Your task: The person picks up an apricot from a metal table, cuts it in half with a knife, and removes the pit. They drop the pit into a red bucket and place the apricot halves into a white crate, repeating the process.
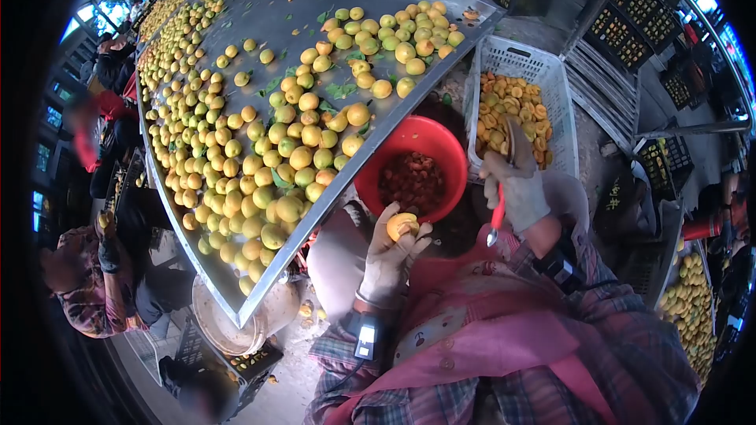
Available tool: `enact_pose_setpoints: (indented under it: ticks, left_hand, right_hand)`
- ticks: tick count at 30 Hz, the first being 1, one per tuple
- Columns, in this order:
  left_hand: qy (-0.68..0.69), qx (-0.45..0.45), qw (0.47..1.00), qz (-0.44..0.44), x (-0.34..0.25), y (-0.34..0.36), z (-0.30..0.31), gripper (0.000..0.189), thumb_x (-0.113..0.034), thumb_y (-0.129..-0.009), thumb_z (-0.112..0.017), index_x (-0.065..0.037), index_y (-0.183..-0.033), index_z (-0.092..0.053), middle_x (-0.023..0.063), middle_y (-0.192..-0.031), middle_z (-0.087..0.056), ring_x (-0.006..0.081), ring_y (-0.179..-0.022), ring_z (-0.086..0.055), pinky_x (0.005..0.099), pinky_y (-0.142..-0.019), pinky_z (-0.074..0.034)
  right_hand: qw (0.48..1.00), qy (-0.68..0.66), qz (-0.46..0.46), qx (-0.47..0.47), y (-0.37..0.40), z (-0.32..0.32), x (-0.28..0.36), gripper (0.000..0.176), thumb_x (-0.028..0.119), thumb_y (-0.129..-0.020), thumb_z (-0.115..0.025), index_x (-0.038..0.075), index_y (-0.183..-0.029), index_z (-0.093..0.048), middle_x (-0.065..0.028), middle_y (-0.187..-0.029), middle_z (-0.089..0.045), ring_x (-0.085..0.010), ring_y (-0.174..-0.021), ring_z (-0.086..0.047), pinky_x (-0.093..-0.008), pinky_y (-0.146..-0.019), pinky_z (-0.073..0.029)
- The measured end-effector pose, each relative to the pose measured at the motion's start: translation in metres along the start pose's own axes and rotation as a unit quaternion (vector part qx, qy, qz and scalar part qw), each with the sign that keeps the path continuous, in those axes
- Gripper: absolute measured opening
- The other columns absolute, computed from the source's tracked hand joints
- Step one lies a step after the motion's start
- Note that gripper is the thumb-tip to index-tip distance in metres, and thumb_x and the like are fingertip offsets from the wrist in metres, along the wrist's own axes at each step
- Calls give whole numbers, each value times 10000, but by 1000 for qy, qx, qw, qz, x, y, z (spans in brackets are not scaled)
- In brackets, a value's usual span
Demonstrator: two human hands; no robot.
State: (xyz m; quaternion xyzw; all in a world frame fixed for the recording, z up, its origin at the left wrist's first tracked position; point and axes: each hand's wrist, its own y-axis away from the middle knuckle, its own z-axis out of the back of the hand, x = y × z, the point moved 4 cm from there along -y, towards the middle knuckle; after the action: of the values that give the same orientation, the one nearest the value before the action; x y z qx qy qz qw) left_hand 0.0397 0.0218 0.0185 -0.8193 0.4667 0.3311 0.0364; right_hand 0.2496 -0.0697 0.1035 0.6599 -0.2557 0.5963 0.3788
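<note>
1. Our left hand point(387, 256) cups a cut orange fruit point(402, 225) beside the round red plastic bowl point(450, 151), probably for easy reach.
2. Our right hand point(520, 193) grips a slim red-handled tool point(498, 212), perhaps for ready use.

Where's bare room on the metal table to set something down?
Upper middle of the metal table, between apricots along the left and the cluster at upper right; scattered leaves there. Crowded: toward the near corner, over the bucket.
</note>
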Motion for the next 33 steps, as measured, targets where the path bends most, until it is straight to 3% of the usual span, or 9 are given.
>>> enact_pose_setpoints:
  ticks: [5,6,9,10,15,16,23,27,33]
  left_hand:
    - [-9,-8,1000,14,-2,3,4,564,-2,-919,-570,-59,-1420,-316,121,-1237,-515,269,-1107,-595,345,-928,-529]
    - [-9,-17,1000,18,-2,4,5,550,11,-915,-561,-57,-1409,-329,116,-1218,-524,253,-1092,-601,335,-919,-531]
    - [-51,-18,998,11,-1,1,13,520,37,-899,-551,-54,-1376,-362,103,-1167,-547,222,-1040,-620,311,-883,-539]
    - [-91,-14,996,-2,1,0,15,505,48,-887,-549,-52,-1354,-382,95,-1134,-561,206,-1003,-633,298,-856,-547]
    - [-147,-58,987,5,5,-3,14,477,33,-847,-604,-25,-1284,-422,90,-1023,-596,178,-855,-660,272,-735,-565]
    - [-155,-61,986,2,6,-4,14,471,19,-838,-628,-15,-1264,-432,90,-990,-605,171,-810,-663,267,-698,-568]
    - [-218,-93,971,33,-3,-4,13,415,-65,-828,-688,-18,-1187,-484,63,-856,-621,121,-677,-625,230,-556,-521]
    - [-226,-99,968,35,-5,-5,14,413,-128,-822,-714,-22,-1162,-506,42,-827,-618,97,-634,-596,219,-525,-495]
    - [-266,-118,956,38,-10,-6,11,431,-213,-813,-736,-20,-1134,-522,18,-808,-607,84,-609,-579,217,-494,-480]
  right_hand:
    - [968,-50,-125,213,64,-33,-47,567,145,-936,-517,63,-1443,-277,-64,-763,-589,-129,-485,-552,-251,-427,-472]
    - [947,-82,-183,253,71,-32,-54,405,194,-955,-530,47,-1323,-447,-56,-721,-589,-124,-503,-565,-259,-458,-474]
    - [915,-2,-212,343,76,-30,-58,251,207,-976,-488,44,-1149,-570,-41,-634,-539,-149,-512,-582,-273,-475,-476]
    - [934,-34,-236,267,71,-36,-45,235,273,-940,-558,51,-966,-627,-21,-586,-524,-104,-486,-537,-272,-440,-417]
    - [946,-274,-82,155,33,-68,-6,130,154,-902,-611,49,-972,-642,39,-513,-436,-65,-405,-406,-247,-389,-295]
    - [964,-233,-65,110,35,-78,10,111,119,-899,-612,35,-960,-651,40,-536,-452,-52,-426,-411,-244,-393,-287]
    - [979,-142,88,116,25,-116,0,160,111,-935,-480,-2,-908,-591,19,-518,-384,-86,-404,-373,-254,-405,-345]
    - [978,-155,38,132,26,-124,-13,162,76,-930,-452,-9,-886,-582,23,-523,-378,-74,-417,-372,-248,-417,-335]
    - [968,-59,149,192,29,-127,-17,153,34,-863,-494,-47,-925,-608,-22,-561,-493,-112,-469,-480,-253,-467,-400]
